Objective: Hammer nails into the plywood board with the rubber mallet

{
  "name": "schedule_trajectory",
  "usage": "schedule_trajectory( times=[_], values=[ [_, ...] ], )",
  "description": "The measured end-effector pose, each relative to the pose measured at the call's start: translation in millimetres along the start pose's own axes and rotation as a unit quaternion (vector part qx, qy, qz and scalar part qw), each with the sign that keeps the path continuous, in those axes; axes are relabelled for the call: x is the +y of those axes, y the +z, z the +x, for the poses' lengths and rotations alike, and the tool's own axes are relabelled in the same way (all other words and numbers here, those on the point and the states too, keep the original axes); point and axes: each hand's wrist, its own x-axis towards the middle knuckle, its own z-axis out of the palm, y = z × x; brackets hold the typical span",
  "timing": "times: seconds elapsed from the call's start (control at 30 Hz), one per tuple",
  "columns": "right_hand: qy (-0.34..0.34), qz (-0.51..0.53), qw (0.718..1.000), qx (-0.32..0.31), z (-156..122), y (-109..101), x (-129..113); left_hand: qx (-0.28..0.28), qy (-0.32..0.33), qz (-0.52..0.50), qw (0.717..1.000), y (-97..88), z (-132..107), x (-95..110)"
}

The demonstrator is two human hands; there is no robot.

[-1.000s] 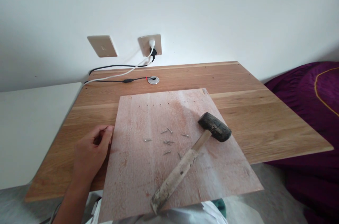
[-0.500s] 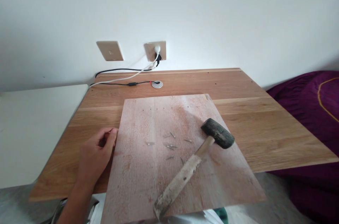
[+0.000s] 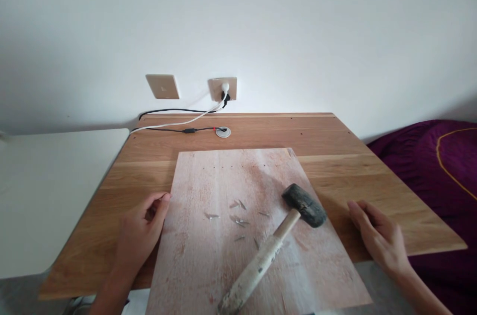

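At lower centre, a bump from the left hand [image 3: 138, 230] or right hand [image 3: 382, 235], fingers curled, grip unclear, risked scattering nails [image 3: 239, 221] loose on the board [image 3: 196, 260].

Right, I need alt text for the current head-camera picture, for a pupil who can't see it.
A dark-headed mallet lies diagonally on a pale board beside what look like scattered nails. The person's left hand is at the board's left edge; the right hand is apart from it, over the wooden table. Behind, a wall socket holds two plugs.
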Motion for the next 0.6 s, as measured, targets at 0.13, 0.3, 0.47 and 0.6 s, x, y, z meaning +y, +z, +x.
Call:
schedule_trajectory(
  times=[0.13, 0.3, 0.47, 0.6],
  values=[
    [0.005, 0.003, 1.0, -0.009, 2, 0, -4, -0.006, 0.011, -0.013, 1.0, -1.3, 0, 0],
    [0.014, 0.013, 1.0, -0.015, 0, 2, -2, -0.011, 0.022, -0.007, 1.0, -2.1, 2, 1],
    [0.007, 0.011, 1.0, -0.015, 0, 2, 5, -0.009, 0.036, 0.001, 0.999, 2.0, 4, -2],
    [-0.002, 0.019, 1.0, -0.024, 2, 2, 7, 0.013, 0.058, 0.019, 0.998, 7.7, 4, -2]
  ],
)
